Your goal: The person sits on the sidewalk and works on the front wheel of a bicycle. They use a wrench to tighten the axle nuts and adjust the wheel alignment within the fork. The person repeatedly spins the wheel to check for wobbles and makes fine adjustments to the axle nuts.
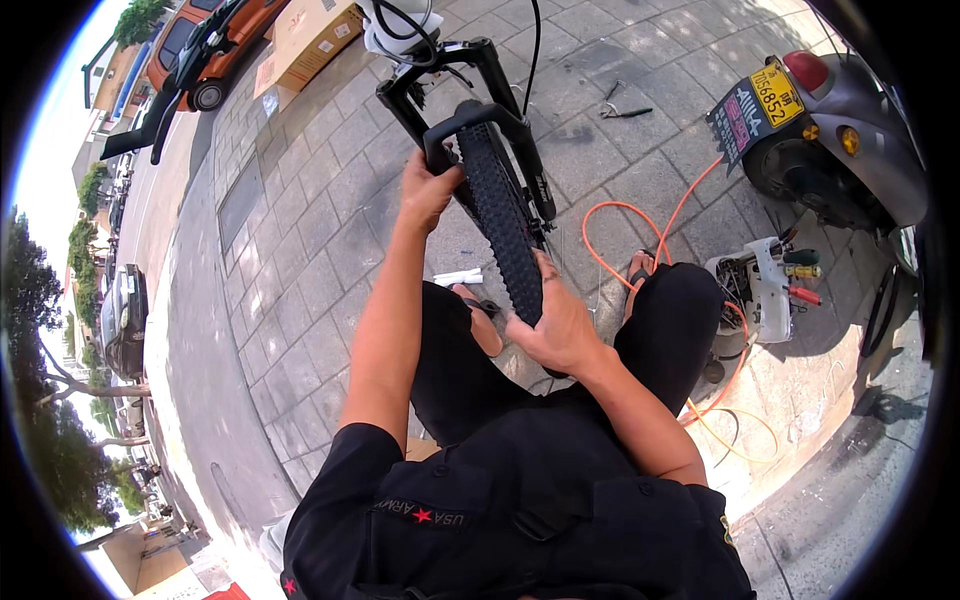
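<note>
A bicycle wheel with a black knobby tire stands between the legs of a black suspension fork, in front of my knees. My left hand is closed round the left side of the fork, just below its arch, with the thumb beside the tire; its fingertips are hidden. Lower down, my right hand grips the near end of the tire, thumb on the tread and fingers along its right side. The hub is mostly hidden behind the tire and fork.
A white tool case with screwdrivers lies to the right, near a parked scooter. An orange hose loops across the paving. Pliers lie beyond the fork. A cardboard box stands at the far left.
</note>
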`<state>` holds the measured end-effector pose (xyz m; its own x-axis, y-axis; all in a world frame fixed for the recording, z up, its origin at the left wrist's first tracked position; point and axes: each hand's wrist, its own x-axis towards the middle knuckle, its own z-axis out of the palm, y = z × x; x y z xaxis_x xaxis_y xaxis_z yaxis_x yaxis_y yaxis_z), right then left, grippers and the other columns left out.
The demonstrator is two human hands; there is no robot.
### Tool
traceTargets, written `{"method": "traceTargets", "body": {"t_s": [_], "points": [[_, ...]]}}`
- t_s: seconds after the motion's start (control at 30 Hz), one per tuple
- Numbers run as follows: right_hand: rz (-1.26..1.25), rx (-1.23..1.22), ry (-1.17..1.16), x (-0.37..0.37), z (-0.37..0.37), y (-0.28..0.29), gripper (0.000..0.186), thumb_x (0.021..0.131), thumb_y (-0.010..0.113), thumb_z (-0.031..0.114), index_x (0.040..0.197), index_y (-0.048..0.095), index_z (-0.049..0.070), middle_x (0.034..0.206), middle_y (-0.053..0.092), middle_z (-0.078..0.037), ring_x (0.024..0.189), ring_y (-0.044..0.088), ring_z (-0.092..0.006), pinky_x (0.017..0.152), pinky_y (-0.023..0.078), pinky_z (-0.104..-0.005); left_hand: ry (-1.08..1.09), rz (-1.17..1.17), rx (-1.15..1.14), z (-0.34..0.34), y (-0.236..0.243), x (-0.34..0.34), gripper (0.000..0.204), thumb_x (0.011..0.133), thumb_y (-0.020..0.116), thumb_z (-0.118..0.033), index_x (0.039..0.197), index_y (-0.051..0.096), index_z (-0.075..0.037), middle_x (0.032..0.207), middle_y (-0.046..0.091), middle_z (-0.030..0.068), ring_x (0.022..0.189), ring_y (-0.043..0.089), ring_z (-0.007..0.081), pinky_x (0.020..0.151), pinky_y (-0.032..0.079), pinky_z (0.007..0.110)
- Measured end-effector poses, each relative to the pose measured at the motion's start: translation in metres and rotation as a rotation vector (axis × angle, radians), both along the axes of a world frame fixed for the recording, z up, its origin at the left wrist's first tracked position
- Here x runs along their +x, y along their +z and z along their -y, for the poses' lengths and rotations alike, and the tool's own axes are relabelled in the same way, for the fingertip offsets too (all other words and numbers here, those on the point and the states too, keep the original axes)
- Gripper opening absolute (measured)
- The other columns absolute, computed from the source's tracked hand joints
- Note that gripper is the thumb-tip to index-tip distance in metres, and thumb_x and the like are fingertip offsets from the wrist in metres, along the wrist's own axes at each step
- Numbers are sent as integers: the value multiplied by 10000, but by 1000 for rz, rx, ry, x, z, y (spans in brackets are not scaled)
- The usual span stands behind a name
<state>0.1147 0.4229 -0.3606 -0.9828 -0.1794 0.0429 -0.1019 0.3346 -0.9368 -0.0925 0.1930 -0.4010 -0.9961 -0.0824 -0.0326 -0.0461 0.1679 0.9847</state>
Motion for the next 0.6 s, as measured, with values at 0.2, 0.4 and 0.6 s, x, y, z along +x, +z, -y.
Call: {"method": "traceTargets", "body": {"t_s": [0.2, 0.4, 0.6], "points": [[175, -43, 44, -4, 1, 16, 930, 836, 730, 197, 1536, 215, -137, 1323, 573, -378, 1197, 637, -481, 1033, 498, -447, 1, 30, 47, -5, 0, -2, 298, 741, 748, 40, 984, 617, -73, 846, 614, -11, 748, 589, 115, 671, 495, 301], [281, 51, 104, -15, 11, 17, 965, 858, 742, 234, 1549, 178, -135, 1368, 538, -389, 1251, 614, -459, 1052, 482, -429, -12, -13, 69, 2, -4, -6, 292, 724, 735, 57, 948, 610, -84, 815, 591, -28, 730, 569, 104, 659, 471, 297], [236, -175, 216, -7, -2, -25, 691, 964, 708, 309, 1474, 442, -73, 1379, 573, -245, 1208, 633, -337, 1025, 512, -384, 112, 39, 140, 23, -14, 6, 341, 681, 744, 77, 950, 616, -89, 812, 594, -27, 749, 568, 98, 674, 482, 303]]}}
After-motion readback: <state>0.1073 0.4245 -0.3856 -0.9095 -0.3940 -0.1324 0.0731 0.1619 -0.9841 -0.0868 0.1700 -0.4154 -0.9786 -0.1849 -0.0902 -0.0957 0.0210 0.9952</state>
